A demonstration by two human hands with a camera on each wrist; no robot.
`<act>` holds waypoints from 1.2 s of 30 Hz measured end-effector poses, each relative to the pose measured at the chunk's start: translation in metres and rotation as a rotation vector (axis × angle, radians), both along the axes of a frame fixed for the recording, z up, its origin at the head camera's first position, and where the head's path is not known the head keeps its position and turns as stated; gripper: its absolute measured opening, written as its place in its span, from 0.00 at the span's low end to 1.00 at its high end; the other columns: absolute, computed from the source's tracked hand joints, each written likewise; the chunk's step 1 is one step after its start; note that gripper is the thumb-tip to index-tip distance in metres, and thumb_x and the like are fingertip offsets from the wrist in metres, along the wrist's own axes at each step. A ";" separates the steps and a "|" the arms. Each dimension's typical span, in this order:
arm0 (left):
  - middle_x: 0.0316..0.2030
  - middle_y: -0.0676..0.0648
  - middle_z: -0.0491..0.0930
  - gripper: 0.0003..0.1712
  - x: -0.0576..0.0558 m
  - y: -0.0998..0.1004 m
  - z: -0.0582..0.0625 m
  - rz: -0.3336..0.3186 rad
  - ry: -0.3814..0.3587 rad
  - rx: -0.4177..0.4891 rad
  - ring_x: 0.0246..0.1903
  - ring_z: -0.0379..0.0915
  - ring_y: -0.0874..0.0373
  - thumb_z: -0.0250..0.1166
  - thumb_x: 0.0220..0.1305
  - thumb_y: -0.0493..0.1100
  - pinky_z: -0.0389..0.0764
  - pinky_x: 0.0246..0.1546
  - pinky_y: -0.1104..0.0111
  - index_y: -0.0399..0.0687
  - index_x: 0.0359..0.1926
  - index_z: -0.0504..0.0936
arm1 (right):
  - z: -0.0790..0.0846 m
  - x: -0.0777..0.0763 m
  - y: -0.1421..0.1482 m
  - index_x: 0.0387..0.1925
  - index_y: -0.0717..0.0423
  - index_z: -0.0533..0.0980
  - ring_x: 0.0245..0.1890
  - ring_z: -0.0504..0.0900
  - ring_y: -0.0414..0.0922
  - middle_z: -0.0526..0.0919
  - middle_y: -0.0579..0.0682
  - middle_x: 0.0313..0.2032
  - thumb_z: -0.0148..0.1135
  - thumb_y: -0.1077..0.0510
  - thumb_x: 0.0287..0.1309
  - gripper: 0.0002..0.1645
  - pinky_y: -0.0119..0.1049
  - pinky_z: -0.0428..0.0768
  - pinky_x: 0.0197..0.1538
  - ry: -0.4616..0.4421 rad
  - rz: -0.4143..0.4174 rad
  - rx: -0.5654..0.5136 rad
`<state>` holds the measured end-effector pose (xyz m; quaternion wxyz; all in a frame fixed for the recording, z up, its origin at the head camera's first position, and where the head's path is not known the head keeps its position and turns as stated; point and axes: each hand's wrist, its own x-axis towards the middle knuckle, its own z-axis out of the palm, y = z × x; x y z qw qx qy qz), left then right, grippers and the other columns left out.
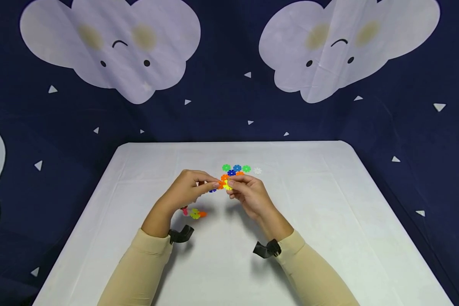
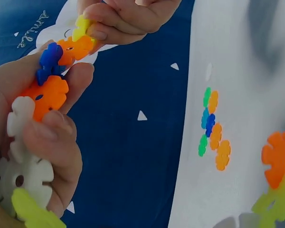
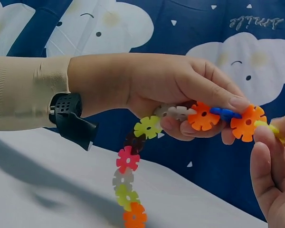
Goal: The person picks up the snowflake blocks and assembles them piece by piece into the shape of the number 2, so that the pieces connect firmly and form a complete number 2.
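Observation:
A chain of interlocked plastic snowflake discs runs through my left hand (image 1: 187, 187), which pinches it near one end with thumb and fingers. That end has an orange disc (image 3: 248, 124) beside a blue disc (image 2: 48, 64). My right hand (image 1: 252, 196) pinches a yellow disc (image 2: 80, 27) at the edge of the orange one; fingertips partly cover it. Past the left palm the chain hangs down through white, yellow, dark, pink (image 3: 128, 160) and clear discs to a yellow disc (image 1: 194, 213) and an orange disc (image 3: 135, 216).
Loose snowflake discs lie on the white table (image 1: 229, 263) beyond the hands: green discs (image 1: 226, 167), a light blue disc (image 1: 237, 168), a dark blue disc (image 1: 231, 173), orange discs (image 2: 223, 154) and a white disc (image 1: 257, 171). A dark cloud-print cloth (image 1: 229, 106) stands behind.

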<state>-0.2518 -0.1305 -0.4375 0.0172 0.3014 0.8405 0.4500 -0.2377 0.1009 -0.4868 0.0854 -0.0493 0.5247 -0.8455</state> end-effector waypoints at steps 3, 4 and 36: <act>0.34 0.53 0.86 0.11 -0.001 -0.003 0.001 0.020 -0.096 0.050 0.19 0.71 0.51 0.72 0.72 0.50 0.77 0.16 0.63 0.53 0.48 0.93 | 0.002 -0.001 0.002 0.53 0.72 0.81 0.30 0.87 0.42 0.88 0.55 0.36 0.63 0.66 0.74 0.13 0.33 0.86 0.37 0.012 0.023 -0.031; 0.35 0.52 0.87 0.12 -0.001 -0.004 0.001 0.029 -0.132 0.072 0.18 0.70 0.50 0.72 0.72 0.51 0.77 0.17 0.62 0.53 0.49 0.93 | 0.003 -0.001 0.002 0.51 0.69 0.82 0.30 0.87 0.43 0.88 0.54 0.35 0.62 0.66 0.75 0.10 0.34 0.86 0.37 0.017 0.029 -0.042; 0.40 0.36 0.86 0.22 0.002 -0.009 -0.019 0.108 -0.397 0.453 0.20 0.76 0.50 0.77 0.64 0.34 0.83 0.26 0.66 0.35 0.59 0.86 | -0.004 -0.004 0.005 0.63 0.80 0.71 0.35 0.87 0.44 0.87 0.54 0.37 0.60 0.66 0.75 0.23 0.35 0.86 0.42 0.037 0.099 -0.038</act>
